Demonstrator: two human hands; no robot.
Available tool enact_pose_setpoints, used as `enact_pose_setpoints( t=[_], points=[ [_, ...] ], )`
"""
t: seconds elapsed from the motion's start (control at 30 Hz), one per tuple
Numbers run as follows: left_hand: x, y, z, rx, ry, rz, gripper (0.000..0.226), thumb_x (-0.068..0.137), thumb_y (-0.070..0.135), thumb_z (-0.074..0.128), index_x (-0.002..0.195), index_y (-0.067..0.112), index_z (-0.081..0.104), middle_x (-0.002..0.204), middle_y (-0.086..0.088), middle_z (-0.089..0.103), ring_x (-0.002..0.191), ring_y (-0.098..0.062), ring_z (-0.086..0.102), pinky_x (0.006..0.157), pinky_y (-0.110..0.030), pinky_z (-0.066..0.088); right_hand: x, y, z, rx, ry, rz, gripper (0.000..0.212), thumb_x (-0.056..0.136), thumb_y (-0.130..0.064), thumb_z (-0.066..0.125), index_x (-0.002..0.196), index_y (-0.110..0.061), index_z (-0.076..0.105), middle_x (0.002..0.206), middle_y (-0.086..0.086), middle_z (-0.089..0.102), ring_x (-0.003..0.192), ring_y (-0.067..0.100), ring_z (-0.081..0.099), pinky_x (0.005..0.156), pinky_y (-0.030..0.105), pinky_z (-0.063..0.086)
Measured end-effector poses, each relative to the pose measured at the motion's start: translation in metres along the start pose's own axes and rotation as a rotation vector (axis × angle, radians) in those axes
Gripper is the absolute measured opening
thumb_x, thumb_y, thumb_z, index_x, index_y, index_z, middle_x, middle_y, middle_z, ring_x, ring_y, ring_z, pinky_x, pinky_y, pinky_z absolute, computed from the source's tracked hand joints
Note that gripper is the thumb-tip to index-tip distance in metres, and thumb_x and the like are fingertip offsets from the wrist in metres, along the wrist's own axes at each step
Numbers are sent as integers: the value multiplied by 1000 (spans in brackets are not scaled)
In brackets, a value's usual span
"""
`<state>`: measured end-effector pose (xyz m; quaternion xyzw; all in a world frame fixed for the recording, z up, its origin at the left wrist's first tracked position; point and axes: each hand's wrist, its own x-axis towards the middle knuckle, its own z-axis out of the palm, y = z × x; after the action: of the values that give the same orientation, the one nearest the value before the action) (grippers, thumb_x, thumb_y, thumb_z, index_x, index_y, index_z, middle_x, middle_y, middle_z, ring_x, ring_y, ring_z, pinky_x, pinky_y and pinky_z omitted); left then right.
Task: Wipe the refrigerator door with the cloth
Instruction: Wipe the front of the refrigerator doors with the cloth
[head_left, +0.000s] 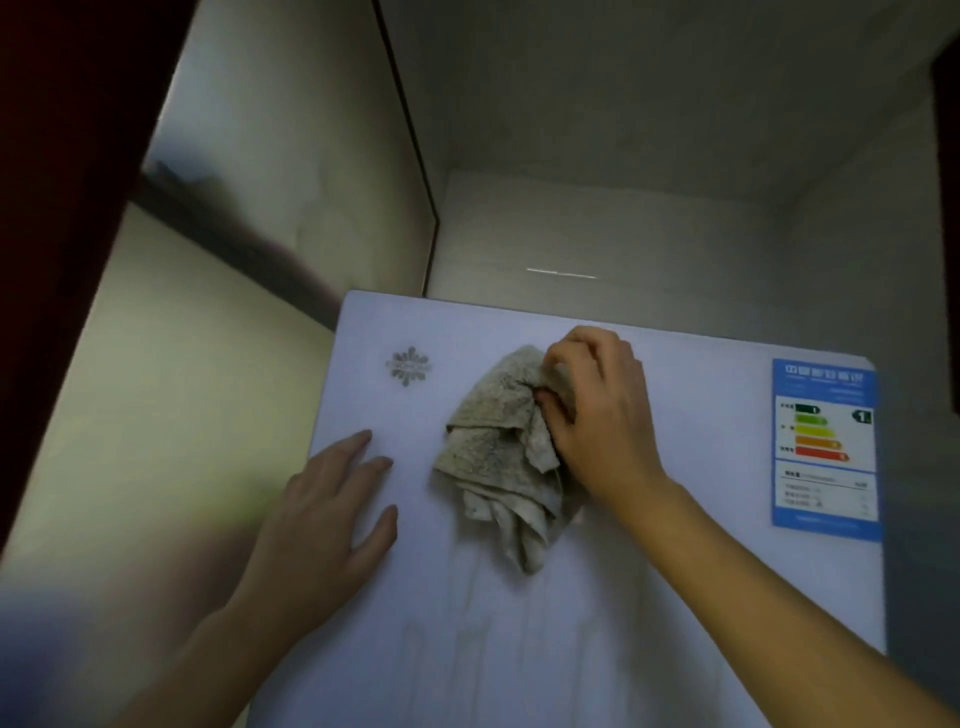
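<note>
The white refrigerator door (675, 519) fills the lower middle of the head view. A crumpled grey-beige cloth (498, 457) is pressed against its upper part, with loose folds hanging down. My right hand (597, 410) grips the cloth's upper right edge, fingers curled into it. My left hand (332, 514) lies flat on the door to the left of the cloth, fingers spread, holding nothing. Faint wet streaks run down the door below the cloth.
A blue energy label (826, 447) is stuck near the door's right edge. A small silver logo (409, 366) sits at the door's upper left. Pale walls enclose the niche above and to the left. A dark panel (62, 208) runs along the far left.
</note>
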<state>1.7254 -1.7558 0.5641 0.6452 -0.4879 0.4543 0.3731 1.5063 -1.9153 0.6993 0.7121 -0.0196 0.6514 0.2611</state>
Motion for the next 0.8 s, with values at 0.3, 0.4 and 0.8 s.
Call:
enact_pose_setpoints(
  t=[0.3,0.4,0.8],
  points=[
    [-13,-6,17,-22,139,22,47,95,41,47,127,11,64,148,-8,53,133,-29,53,105,-40,44,-18,-16,2,-32,-121,26,29,95,-35,66,115,-15,73,119,0,69,107,20,60,91,37,53],
    [-19,-11,22,-33,181,30,44,96,37,48,126,9,65,146,-9,54,132,-31,55,106,-39,42,-31,-35,4,-125,-273,85,67,88,-63,55,134,-15,60,140,3,57,125,23,51,106,40,44],
    [-33,-26,40,11,244,109,45,97,33,53,133,7,63,155,-12,48,142,-30,48,112,-39,39,-55,-45,33,-98,-203,-77,52,92,-52,60,137,-26,63,147,8,52,133,31,47,107,46,36]
  ],
)
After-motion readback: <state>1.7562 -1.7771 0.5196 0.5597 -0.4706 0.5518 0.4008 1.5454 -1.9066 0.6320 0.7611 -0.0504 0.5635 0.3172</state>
